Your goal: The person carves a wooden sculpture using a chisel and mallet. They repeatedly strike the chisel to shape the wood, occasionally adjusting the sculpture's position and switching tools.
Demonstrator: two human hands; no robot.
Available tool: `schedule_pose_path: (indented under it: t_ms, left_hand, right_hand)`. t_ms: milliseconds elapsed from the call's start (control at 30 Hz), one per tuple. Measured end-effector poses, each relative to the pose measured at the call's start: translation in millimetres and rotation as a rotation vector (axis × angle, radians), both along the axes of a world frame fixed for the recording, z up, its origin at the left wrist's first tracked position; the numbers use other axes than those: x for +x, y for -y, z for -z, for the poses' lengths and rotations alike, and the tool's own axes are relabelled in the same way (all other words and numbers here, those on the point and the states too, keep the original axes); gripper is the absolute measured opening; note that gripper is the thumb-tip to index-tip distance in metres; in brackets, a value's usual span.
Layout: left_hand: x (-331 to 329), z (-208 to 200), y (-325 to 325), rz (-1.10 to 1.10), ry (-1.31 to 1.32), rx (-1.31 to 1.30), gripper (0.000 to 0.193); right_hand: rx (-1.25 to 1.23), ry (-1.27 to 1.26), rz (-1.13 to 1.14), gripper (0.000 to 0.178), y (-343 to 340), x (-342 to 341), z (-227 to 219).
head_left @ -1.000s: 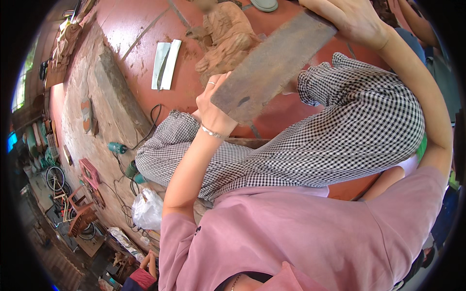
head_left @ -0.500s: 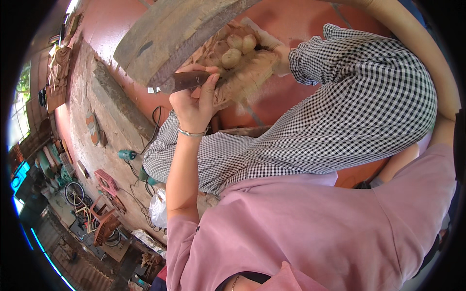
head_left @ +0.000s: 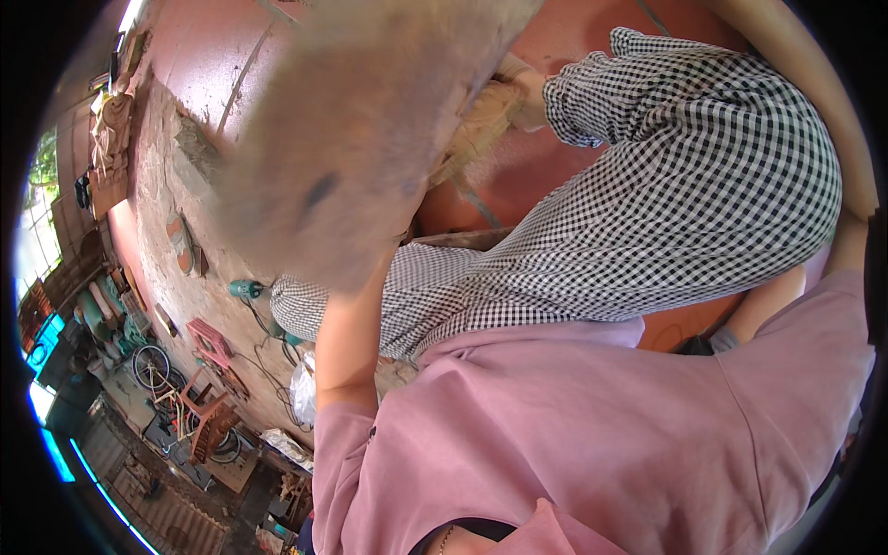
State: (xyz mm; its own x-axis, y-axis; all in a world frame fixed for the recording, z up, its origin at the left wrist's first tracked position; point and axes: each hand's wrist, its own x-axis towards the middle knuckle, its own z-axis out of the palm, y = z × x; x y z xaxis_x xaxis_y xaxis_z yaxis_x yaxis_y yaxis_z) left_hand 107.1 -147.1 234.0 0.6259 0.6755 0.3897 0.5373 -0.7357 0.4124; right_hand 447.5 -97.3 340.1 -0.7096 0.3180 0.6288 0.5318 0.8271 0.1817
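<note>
A thick, worn wooden block (head_left: 370,120), blurred by motion, fills the upper middle of the head view. It covers my left hand completely; only my left forearm (head_left: 350,347) shows below it. Whether those fingers still grip the dark chisel-like tool seen half a second ago is hidden. Part of a pale wood carving (head_left: 481,125) shows beyond the block's right edge, beside my bare foot (head_left: 529,97). Its carved round shapes are covered. My right arm (head_left: 800,69) curves up along the right side and leaves at the top, so my right hand is out of sight.
My legs in checked trousers (head_left: 675,185) are folded on red floor tiles (head_left: 555,176). At the left lie a green power tool (head_left: 245,289) with its cord, a sandal (head_left: 178,242) and a pink plastic stool (head_left: 209,342). Farther off are a brown chair (head_left: 208,416) and a bicycle (head_left: 153,368).
The wooden block has swung downward and nearer in the view. It now covers my left hand, the dark tool and most of the carving, all of which showed before.
</note>
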Motion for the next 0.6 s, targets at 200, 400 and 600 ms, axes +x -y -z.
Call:
schedule_pose_path:
  t_ms: [200, 400, 600]
  left_hand:
    - [-10, 23, -15, 0.089, 0.033, -0.026, 0.021]
    - [1, 4, -5, -0.036, 0.025, -0.168, 0.017]
    - [-7, 13, -13, 0.171, -0.076, -0.027, 0.017]
  right_hand:
    - [0.03, 0.007, 0.016, 0.043, 6, -4, 6]
    - [-0.036, 0.069, 0.068, 0.044, 8, -7, 6]
    - [0.025, 0.067, 0.027, 0.043, 1, -4, 8]
